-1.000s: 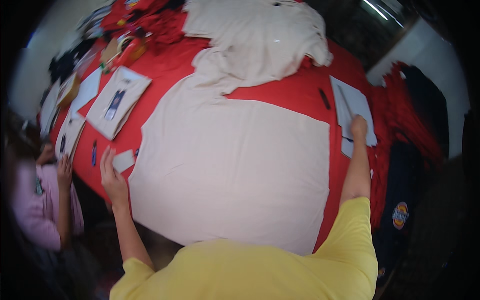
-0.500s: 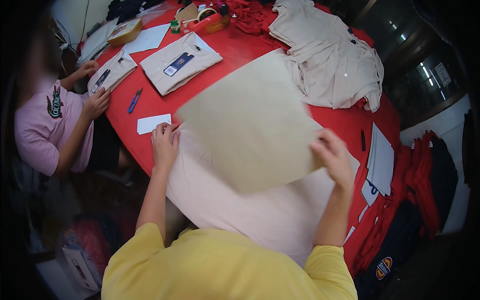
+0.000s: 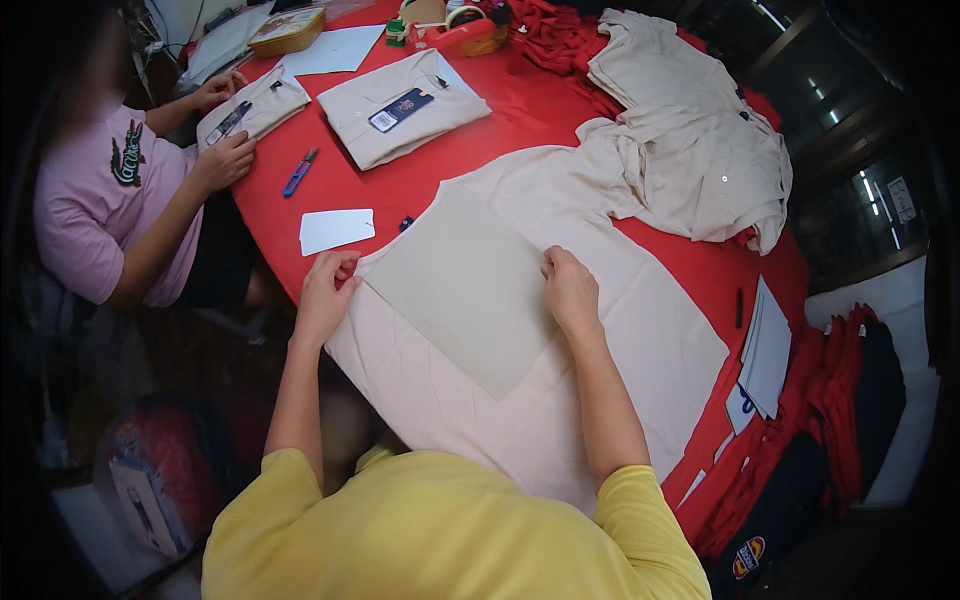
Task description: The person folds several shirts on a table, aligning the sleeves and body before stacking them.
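A cream shirt (image 3: pixel 620 340) lies spread flat on the red table (image 3: pixel 480 130). On it rests a grey cardboard sheet (image 3: pixel 460 285). My left hand (image 3: pixel 325 290) pinches the sheet's left corner at the shirt's edge. Over on the sheet's right edge, my right hand (image 3: pixel 570 290) presses down with fingers curled. Both forearms come up from my yellow sleeves.
A small white card (image 3: pixel 336 230) and blue clippers (image 3: pixel 299 172) lie left of the shirt. A folded cream shirt (image 3: pixel 405 105), a crumpled one (image 3: pixel 690 140) and white papers (image 3: pixel 765 350) are around. A person in pink (image 3: pixel 110 200) handles another folded shirt (image 3: pixel 250 105).
The cardboard sheet, held up above the shirt half a second ago, now lies flat on it. Both my hands came down with it and rest at its edges.
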### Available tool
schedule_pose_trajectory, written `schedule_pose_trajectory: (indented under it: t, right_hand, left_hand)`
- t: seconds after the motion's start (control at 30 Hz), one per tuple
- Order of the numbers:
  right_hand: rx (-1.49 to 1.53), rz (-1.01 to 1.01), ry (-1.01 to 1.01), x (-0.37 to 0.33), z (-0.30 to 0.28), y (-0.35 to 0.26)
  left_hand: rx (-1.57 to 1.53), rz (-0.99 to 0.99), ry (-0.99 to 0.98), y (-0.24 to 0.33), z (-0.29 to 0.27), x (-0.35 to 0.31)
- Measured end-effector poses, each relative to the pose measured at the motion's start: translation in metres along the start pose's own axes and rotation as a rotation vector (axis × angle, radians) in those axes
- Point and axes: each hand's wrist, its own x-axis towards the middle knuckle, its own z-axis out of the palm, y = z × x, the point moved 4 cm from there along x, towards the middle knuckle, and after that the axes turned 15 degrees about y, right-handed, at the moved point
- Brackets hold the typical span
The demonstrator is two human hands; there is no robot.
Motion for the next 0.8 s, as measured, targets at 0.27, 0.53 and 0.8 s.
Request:
schedule_pose_trajectory:
  t: [0.27,0.53,0.8]
  right_hand:
    - [-0.058,-0.045,0.056,0.011,0.003,0.003]
    - [0.023,-0.101,0.052,0.009,0.003,0.007]
    - [0.172,-0.077,0.006,0.003,-0.007,0.007]
  left_hand:
    - [0.172,0.456,-0.061,0.08,0.074,-0.033]
    - [0.279,0.453,-0.077,0.081,0.093,-0.044]
    - [0.294,0.458,-0.073,0.08,0.087,-0.046]
